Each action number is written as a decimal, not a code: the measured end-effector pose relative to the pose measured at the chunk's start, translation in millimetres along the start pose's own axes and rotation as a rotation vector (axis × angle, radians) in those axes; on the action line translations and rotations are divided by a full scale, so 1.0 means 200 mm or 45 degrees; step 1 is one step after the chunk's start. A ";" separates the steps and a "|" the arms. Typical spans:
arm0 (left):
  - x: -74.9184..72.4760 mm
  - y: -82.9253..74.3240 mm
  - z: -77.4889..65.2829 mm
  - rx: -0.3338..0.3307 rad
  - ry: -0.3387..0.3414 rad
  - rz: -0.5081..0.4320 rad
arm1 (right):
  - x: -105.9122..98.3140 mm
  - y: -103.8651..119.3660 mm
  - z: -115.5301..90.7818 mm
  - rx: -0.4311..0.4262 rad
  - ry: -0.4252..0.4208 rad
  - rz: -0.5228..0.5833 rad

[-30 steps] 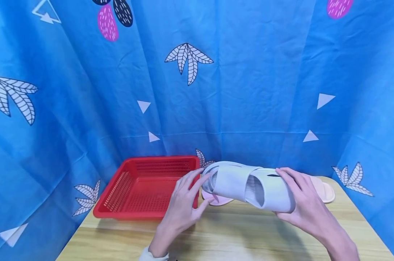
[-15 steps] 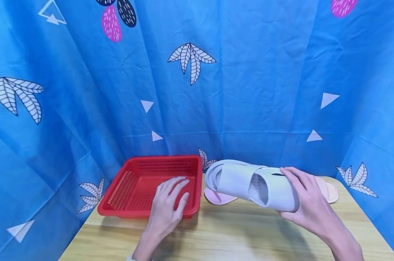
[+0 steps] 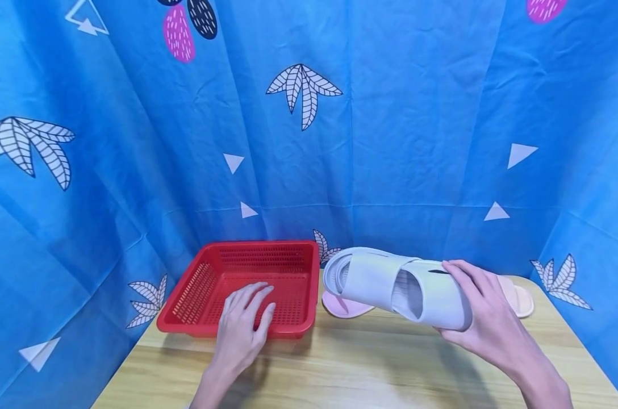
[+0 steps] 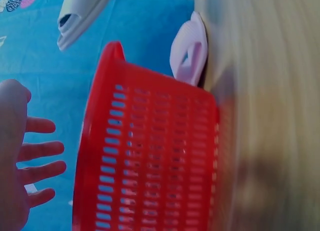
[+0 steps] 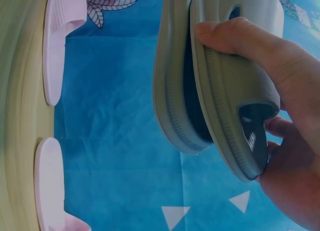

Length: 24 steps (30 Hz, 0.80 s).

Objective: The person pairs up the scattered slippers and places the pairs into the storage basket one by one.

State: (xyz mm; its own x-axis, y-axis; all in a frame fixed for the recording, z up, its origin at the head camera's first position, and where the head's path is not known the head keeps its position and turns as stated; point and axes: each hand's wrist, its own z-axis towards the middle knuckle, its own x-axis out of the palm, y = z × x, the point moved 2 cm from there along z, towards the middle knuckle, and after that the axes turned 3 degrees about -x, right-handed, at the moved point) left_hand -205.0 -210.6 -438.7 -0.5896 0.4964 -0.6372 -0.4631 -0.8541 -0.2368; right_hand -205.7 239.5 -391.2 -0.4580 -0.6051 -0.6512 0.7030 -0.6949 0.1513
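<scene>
- Left hand point(image 3: 239, 326) has moved from beside the pale slides point(image 3: 372, 278) to the red basket's point(image 3: 186, 328) near rim, fingers spread.
- Right hand point(image 3: 485, 315) pinches the slides, mostly above the table's point(image 3: 360, 363) right half.

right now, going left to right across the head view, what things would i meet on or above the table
Red perforated plastic basket → pair of pale gray-white slides, held up by the right hand → pale peach slipper.
</scene>
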 end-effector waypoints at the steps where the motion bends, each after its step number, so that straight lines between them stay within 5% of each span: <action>1: 0.00 0.01 -0.01 -0.005 -0.002 0.010 | 0.00 0.00 0.00 0.005 0.006 -0.001; 24: -0.11 0.27 -0.24 -0.065 0.000 0.224 | -0.01 0.01 0.00 0.033 0.017 -0.006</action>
State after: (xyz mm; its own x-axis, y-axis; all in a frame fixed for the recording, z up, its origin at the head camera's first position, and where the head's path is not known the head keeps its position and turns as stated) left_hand -186.3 -275.8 -472.4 -0.6585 0.3386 -0.6721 -0.3186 -0.9345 -0.1587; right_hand -203.3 240.5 -389.8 -0.4538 -0.5969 -0.6616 0.6864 -0.7077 0.1676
